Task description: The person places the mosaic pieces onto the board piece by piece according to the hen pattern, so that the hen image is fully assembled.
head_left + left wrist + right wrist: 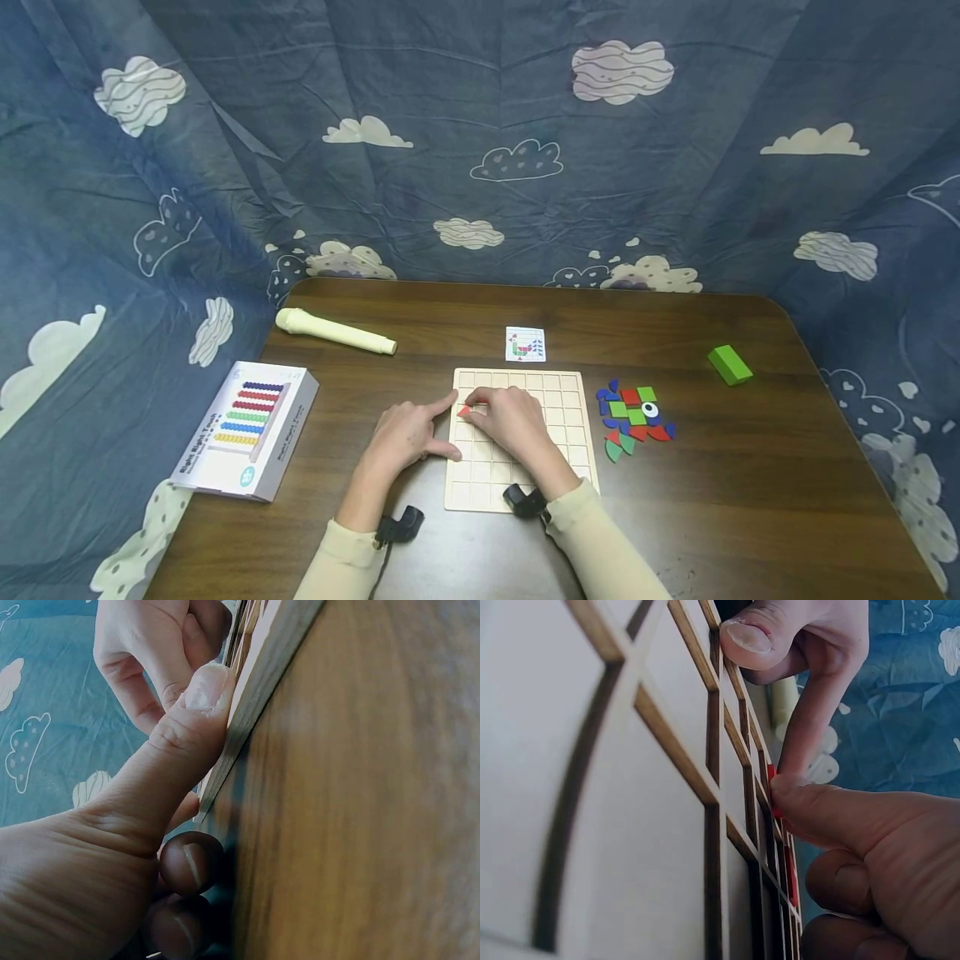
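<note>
Near the front edge of the table (750,500), at its middle, I see the pale wooden grid board (555,400) lying flat, with both hands working at its left side. My right hand (513,421) lies on the board, its fingers curled down onto a small red piece (464,411) that sits in a cell of the leftmost column, in the upper half of the grid; the right wrist view shows the thumb pressing on that red piece against the raised ribs, so I read this hand as pinching or pressing the piece rather than lying slack. My left hand (408,437) rests on the table just beside the board's left edge, its forefinger stretched out to the rim near the red piece and its thumb laid against the board's side lower down; the left wrist view shows that thumb flat on the edge with the other fingers tucked under, holding nothing. Just right of the board lies a cluster of loose coloured pieces (633,417) in green, red and blue. Behind the board, toward the far edge, lies a small pattern card (525,344). A cream flashlight (333,332) lies near the far left corner, a white boxed abacus toy (247,429) overhangs the left edge, and a green block (729,365) lies toward the right edge.
</note>
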`<state>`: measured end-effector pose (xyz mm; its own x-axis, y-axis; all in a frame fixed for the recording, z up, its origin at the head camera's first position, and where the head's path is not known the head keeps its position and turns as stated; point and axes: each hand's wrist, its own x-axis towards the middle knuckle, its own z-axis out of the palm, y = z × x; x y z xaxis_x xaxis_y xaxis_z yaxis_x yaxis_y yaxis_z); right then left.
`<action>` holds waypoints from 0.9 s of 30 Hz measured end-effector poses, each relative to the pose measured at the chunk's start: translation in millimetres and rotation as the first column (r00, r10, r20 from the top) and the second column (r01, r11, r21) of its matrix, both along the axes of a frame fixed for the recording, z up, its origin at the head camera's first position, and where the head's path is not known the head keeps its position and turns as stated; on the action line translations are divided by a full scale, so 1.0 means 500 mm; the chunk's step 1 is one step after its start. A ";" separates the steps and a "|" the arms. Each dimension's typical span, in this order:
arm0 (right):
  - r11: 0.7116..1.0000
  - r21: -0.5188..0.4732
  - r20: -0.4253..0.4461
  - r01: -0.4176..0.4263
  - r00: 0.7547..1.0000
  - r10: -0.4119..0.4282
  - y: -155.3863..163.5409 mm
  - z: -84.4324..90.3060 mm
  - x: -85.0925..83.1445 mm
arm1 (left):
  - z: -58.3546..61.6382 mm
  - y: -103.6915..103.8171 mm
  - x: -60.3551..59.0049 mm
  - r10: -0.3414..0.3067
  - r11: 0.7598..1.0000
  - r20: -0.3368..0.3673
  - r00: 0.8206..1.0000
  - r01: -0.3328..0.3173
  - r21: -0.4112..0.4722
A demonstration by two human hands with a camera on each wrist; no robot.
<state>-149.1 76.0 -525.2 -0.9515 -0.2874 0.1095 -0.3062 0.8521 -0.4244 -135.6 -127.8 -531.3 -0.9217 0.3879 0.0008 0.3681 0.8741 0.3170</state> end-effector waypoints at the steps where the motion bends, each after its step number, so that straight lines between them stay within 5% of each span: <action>1: 1.000 0.000 0.001 -0.001 1.000 0.001 0.000 0.000 0.000 | 0.000 0.000 0.000 0.002 1.000 0.001 1.000 -0.002 0.002; 27: 1.000 0.007 0.004 0.004 1.000 -0.004 -0.007 -0.001 0.003 | 0.004 0.001 0.003 0.013 1.000 0.007 1.000 -0.013 0.004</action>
<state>-147.6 72.6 -525.9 -0.9531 -0.2845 0.1036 -0.3012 0.8562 -0.4197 -134.1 -127.1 -529.4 -0.9266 0.3760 -0.0046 0.3545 0.8775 0.3230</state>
